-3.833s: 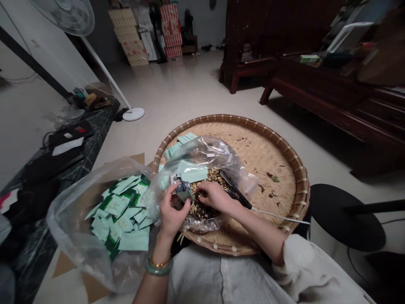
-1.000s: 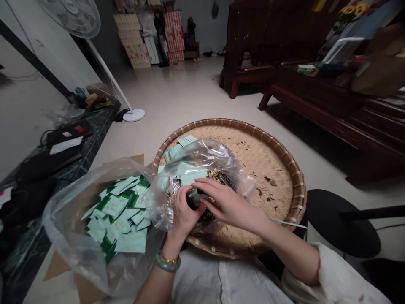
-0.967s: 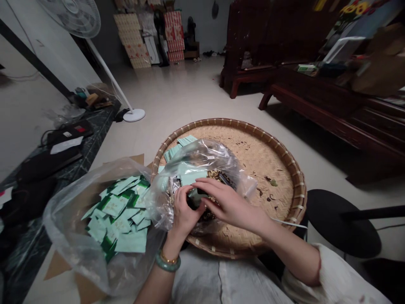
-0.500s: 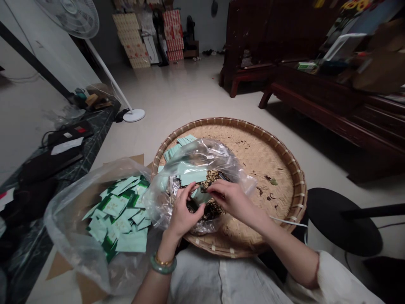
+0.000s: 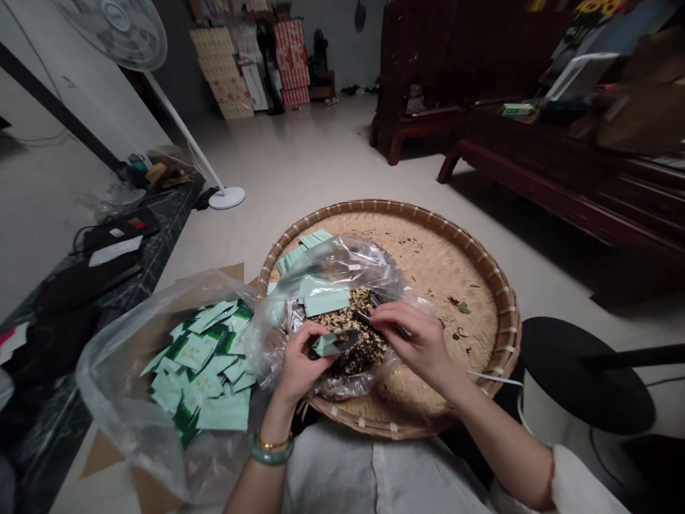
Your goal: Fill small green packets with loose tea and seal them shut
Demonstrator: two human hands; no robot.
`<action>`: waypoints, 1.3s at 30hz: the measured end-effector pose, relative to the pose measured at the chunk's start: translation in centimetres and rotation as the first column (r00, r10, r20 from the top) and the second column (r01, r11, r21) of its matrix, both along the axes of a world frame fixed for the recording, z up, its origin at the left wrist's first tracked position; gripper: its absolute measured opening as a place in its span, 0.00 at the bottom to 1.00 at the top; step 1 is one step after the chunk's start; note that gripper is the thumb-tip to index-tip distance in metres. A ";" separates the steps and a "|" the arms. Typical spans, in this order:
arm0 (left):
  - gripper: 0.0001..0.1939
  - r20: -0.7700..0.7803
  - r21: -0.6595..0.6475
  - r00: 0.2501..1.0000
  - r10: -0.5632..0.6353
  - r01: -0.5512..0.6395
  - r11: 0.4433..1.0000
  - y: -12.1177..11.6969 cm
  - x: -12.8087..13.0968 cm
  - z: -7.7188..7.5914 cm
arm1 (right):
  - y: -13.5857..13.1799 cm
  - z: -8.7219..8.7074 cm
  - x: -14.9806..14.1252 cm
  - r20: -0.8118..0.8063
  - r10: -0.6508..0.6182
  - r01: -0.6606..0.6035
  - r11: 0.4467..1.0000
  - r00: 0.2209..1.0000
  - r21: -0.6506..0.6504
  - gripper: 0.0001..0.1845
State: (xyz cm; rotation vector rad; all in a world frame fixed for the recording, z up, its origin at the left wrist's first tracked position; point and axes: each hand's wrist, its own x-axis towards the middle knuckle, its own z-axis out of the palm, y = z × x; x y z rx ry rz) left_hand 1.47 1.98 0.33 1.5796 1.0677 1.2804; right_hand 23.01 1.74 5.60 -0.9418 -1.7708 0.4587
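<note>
My left hand [image 5: 306,363] pinches a small pale green paper packet [image 5: 327,345], tilted over the loose mix in the bag. Fingers of my right hand [image 5: 411,330] close round a slim dark tool [image 5: 362,317], its end pointing left towards the packet; its full shape is hidden by the hand. Below both hands, a clear plastic bag [image 5: 342,260] lies open with a dark and yellowish dried mix [image 5: 367,350] inside. A flat green packet [image 5: 326,303] rests at the mix's far side. The bag sits in a round woven bamboo tray [image 5: 428,246].
More green packets [image 5: 315,238] are stacked at the tray's far left. Left of the tray, a large plastic bag [image 5: 120,428] holds many green packets [image 5: 200,357]. A white standing fan [image 5: 227,198], a dark wooden bench [image 5: 514,171] and a round black base [image 5: 583,375] stand around.
My right hand has moved right, away from the packet, and the slim dark tool now shows in it. My left hand has shifted slightly left, tilting the packet sideways.
</note>
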 end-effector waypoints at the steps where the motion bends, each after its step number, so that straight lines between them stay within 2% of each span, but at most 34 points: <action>1: 0.11 0.049 0.078 0.999 -0.020 0.016 0.997 0.0 -0.1 -0.1 | -0.4 -0.1 0.0 0.000 -0.005 0.005 1.000 1.000 0.015 0.11; 4: 0.10 0.159 0.247 0.982 -0.098 0.056 0.967 -0.1 0.0 -0.3 | -1.7 -0.2 -0.1 0.044 0.028 -0.030 0.998 0.999 0.052 0.13; 7: 0.11 0.190 0.243 0.975 -0.112 0.064 0.968 -0.2 0.3 -0.4 | -2.4 0.1 -0.7 0.141 0.106 -0.119 0.989 0.984 0.084 0.15; 10: 0.12 0.204 0.131 0.974 -0.102 0.076 0.988 -0.4 0.7 -0.3 | -2.0 0.2 -1.4 0.279 0.148 -0.176 0.981 0.949 0.077 0.11; 13: 0.19 0.170 -0.099 0.985 -0.031 0.048 0.994 -0.5 0.8 -0.1 | -0.8 -0.2 -1.7 0.293 0.155 -0.165 0.986 0.943 0.010 0.07; 16: 0.29 0.085 -0.357 0.996 -0.037 0.065 0.932 -0.5 0.4 0.0 | 0.6 -0.7 -1.2 0.157 0.140 -0.119 0.984 0.978 -0.135 0.09; 20: 0.22 0.070 -0.546 0.991 -0.115 0.135 0.827 -0.2 0.1 0.3 | 1.9 -0.9 -0.2 0.025 0.140 -0.120 0.916 0.990 -0.383 0.16; 22: 0.20 0.071 -0.565 0.988 -0.138 0.154 0.810 0.0 0.1 0.4 | 2.2 -1.0 0.2 -0.044 0.154 -0.158 0.883 0.987 -0.443 0.17; 24: 0.20 0.061 -0.551 0.989 -0.138 0.149 0.821 0.1 0.2 0.7 | 2.4 -1.0 0.4 -0.083 0.140 -0.163 0.872 0.987 -0.461 0.18; 27: 0.24 0.124 -0.536 0.985 -0.124 0.171 0.827 0.3 0.5 1.0 | 2.3 -0.8 0.3 -0.030 0.164 -0.159 0.867 0.986 -0.472 0.18; 30: 0.22 0.221 -0.578 0.971 -0.087 0.202 0.790 0.3 0.9 1.2 | 2.1 -0.5 0.1 0.065 0.249 -0.188 0.858 0.966 -0.479 0.17; 32: 0.20 0.230 -0.605 0.972 -0.044 0.178 0.776 0.2 1.3 1.2 | 1.9 -0.5 -0.2 0.088 0.286 -0.211 0.852 0.954 -0.480 0.16; 35: 0.18 0.225 -0.611 0.974 0.025 0.121 0.782 0.0 1.9 0.8 | 1.9 -1.0 -0.7 0.073 0.325 -0.242 0.818 0.943 -0.521 0.16; 39: 0.16 0.235 -0.632 0.968 0.086 0.085 0.770 -0.3 2.1 0.1 | 2.0 -2.0 -1.0 0.048 0.310 -0.221 0.770 0.950 -0.599 0.18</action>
